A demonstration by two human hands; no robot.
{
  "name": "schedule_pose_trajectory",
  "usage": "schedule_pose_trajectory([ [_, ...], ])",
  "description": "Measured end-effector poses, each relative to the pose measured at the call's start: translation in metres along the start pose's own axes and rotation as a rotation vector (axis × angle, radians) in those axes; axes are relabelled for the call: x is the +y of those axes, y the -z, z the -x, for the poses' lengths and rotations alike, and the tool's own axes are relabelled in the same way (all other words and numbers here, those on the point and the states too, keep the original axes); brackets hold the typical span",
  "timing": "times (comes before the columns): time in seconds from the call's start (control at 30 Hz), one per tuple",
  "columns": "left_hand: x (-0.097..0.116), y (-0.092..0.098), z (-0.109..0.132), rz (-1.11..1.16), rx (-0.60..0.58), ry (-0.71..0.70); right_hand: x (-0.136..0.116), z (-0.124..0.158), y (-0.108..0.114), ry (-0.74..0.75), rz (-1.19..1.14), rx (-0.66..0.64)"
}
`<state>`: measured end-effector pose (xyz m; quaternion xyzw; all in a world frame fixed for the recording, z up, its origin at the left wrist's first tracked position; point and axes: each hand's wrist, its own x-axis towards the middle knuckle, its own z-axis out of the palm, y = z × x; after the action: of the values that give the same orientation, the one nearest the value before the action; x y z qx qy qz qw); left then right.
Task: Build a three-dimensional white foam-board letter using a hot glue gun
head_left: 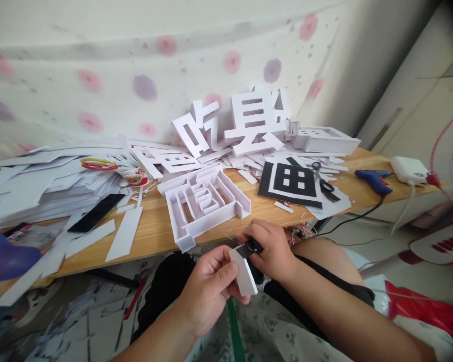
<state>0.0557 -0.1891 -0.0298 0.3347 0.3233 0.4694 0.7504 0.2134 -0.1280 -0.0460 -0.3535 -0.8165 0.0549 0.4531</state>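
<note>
My left hand (211,289) is closed on a small white foam board strip (243,274), pinched between thumb and fingers just in front of the table edge. My right hand (274,251) grips black-handled scissors (253,247), mostly hidden by its fingers. Their blades meet the upper end of the strip. Just beyond my hands, on the table, lies a white hollow foam board character (207,223) with raised side walls. To its right rests a black character-shaped template (292,182), with another pair of scissors (322,178) beside it.
Finished white characters (249,118) lean against the curtain at the back. White board sheets (60,186) pile up at the left, near a phone (96,212) and a cup of tools (136,176). A blue glue gun (375,181) and a fan (443,249) are at the right.
</note>
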Motion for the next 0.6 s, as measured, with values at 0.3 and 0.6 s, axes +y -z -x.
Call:
schedule_pose_trajectory([
  [0.3,0.0011,0.0026,-0.0003,-0.025,0.012,-0.017,-0.0018,0.0005,0.0021,0.072,0.064,0.003],
  [0.6,-0.0005,0.0047,0.0017,-0.061,-0.022,-0.031,-0.0051,0.002,0.0026,0.068,0.036,0.02],
])
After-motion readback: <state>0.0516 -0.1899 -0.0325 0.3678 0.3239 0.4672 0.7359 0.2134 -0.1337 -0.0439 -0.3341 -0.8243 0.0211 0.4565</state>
